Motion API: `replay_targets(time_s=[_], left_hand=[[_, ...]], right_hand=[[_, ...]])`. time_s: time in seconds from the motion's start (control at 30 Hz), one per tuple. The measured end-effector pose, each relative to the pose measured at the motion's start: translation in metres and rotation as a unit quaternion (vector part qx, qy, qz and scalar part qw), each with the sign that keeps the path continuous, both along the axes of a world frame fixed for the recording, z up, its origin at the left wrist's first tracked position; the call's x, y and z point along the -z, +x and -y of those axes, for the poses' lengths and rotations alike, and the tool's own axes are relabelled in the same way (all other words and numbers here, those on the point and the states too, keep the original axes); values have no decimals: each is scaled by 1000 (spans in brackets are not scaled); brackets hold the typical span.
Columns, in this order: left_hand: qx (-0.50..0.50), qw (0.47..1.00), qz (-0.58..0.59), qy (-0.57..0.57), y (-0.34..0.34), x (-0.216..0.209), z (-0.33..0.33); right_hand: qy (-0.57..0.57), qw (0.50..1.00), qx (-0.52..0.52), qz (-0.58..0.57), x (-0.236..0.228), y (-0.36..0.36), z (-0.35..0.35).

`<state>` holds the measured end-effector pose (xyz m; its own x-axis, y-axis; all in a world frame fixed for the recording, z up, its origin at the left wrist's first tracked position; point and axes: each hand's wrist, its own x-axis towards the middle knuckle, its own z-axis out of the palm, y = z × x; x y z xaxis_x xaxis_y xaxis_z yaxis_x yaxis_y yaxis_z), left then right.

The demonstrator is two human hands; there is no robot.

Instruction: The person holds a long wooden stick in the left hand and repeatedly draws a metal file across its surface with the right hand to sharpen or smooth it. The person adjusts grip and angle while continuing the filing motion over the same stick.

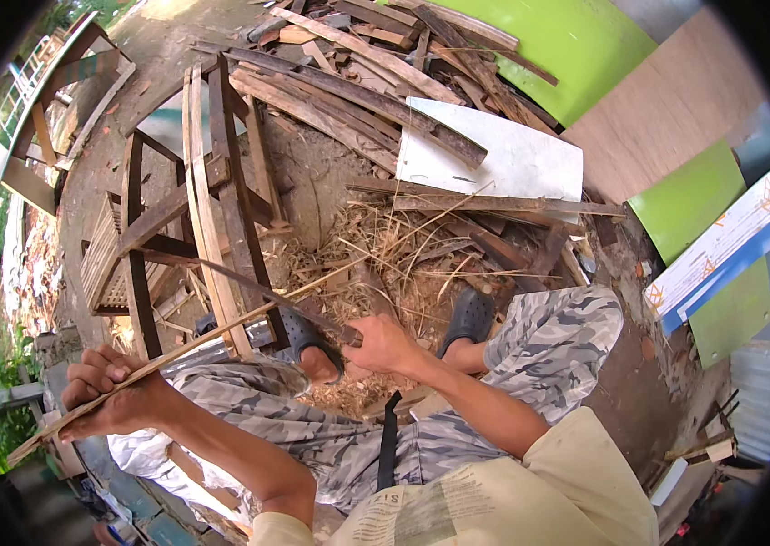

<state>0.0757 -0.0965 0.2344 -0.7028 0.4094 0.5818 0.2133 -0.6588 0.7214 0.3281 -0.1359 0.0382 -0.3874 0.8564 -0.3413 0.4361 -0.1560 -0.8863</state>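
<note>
My left hand (114, 393), out to the left, is closed around a long thin wooden strip (212, 338). The strip slants up and to the right across my lap, its far end above the shavings. In front of me, my right hand (388, 346) grips the handle of a long, dark, narrow-bladed machete (262, 293). The blade points up and left and crosses the strip near its middle; whether the two touch, I cannot tell. Just beyond the strip stands a wooden trestle frame (135, 237) with pale slats (198, 164) leaning on it.
Between my feet lies a heap of shavings (362, 237). Scrap boards (348, 91) pile up ahead, with a white sheet (485, 155) on them. Green panels (689, 196) and a brown board (667, 100) lie at the right. Another wooden frame (85, 118) stands far left.
</note>
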Motion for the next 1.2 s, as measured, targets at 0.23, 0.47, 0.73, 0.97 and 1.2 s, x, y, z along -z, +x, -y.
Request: replay_targets(time_s=[0.23, 0.47, 0.73, 0.97, 1.2], left_hand=[[-8, 1000, -3, -2, 11, -3, -1], [32, 998, -5, 47, 9, -8, 7], [125, 991, -24, 40, -1, -9, 9], [56, 998, 5, 37, 8, -13, 1], [106, 993, -15, 42, 0, -11, 1]], right_hand=[[8, 996, 44, 81, 44, 13, 2], [-61, 997, 44, 31, 30, 13, 13], [-13, 997, 51, 53, 53, 12, 17], [41, 999, 24, 2, 33, 2, 20], [-41, 996, 59, 55, 87, 21, 8]])
